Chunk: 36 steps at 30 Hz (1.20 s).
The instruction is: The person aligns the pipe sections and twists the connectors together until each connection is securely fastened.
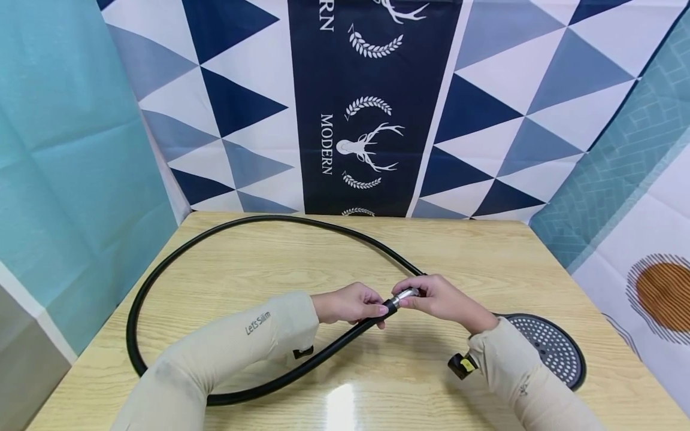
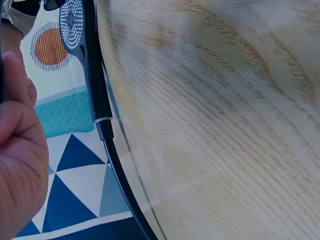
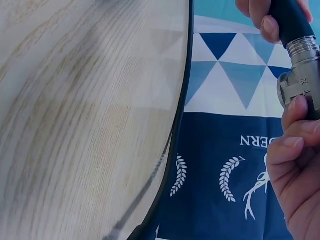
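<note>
In the head view my left hand [image 1: 351, 303] pinches the end of a black shower hose [image 1: 132, 323] between thumb and fingers. My right hand [image 1: 442, 299] holds a silver metal fitting [image 1: 401, 296] against that end, over the middle of the table. Up close in the right wrist view, the metal fitting [image 3: 303, 75] shows screw threads partly outside the hose's black end sleeve [image 3: 291, 20], plus a round knob on its side. The hose's other end joins the handle of a black shower head [image 2: 72, 22], which lies face up beside my right forearm.
A wooden table [image 1: 259, 251] bears everything, the hose looping wide across its left and back. Near the right sleeve is a small black piece with a yellow mark [image 1: 462, 365]. Another dark piece [image 1: 303, 352] shows below the left sleeve. Patterned cloth [image 1: 372, 108] hangs behind.
</note>
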Available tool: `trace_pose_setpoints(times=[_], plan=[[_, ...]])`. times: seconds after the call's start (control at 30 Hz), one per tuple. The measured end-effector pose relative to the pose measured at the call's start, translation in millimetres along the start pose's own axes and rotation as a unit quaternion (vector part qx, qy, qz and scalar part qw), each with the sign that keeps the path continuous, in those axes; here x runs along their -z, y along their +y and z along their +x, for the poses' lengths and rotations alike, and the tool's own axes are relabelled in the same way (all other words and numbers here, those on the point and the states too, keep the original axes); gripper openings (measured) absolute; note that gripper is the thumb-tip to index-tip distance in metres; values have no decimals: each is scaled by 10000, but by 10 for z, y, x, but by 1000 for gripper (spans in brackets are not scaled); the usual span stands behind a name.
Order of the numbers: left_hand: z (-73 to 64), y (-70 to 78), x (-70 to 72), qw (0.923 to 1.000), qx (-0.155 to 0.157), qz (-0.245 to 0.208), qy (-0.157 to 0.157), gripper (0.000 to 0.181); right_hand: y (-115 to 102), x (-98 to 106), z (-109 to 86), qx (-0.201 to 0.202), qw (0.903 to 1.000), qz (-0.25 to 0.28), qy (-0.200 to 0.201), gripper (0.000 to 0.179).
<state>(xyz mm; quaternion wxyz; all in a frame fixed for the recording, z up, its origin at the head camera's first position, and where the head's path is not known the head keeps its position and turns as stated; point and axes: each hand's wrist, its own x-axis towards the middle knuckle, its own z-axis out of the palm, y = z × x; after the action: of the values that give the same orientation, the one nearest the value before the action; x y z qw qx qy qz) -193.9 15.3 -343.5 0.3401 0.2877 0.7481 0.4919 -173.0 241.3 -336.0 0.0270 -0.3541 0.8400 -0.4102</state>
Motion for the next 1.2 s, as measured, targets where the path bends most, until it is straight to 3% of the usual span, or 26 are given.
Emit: trace_pose_setpoints(times=[0.2, 0.37, 0.47, 0.77, 0.93, 1.03, 1.2], plan=[[9, 11, 2, 10000, 55, -15, 22, 21, 2, 7, 19, 86, 9999, -84, 39, 11], [18, -6, 15, 9986, 347, -223, -326, 32, -9, 14, 40, 92, 9999, -72, -43, 10], [26, -11, 17, 9985, 318, -190, -413, 34, -12, 15, 48, 99, 9999, -87, -38, 11], [56, -53, -16, 9999, -68, 78, 136, 19, -11, -1, 65, 119, 9999, -103, 41, 11], [56, -72, -14, 9995, -83, 96, 284, 18, -15, 0, 89, 157, 9997, -162, -15, 11], [52, -68, 0, 9999, 57, 33, 120, 21, -14, 8, 92, 89, 9998, -148, -69, 10], [45, -106, 37, 9976, 277, -264, -578, 31, 7, -4, 82, 24, 9997, 6, -244, 11]])
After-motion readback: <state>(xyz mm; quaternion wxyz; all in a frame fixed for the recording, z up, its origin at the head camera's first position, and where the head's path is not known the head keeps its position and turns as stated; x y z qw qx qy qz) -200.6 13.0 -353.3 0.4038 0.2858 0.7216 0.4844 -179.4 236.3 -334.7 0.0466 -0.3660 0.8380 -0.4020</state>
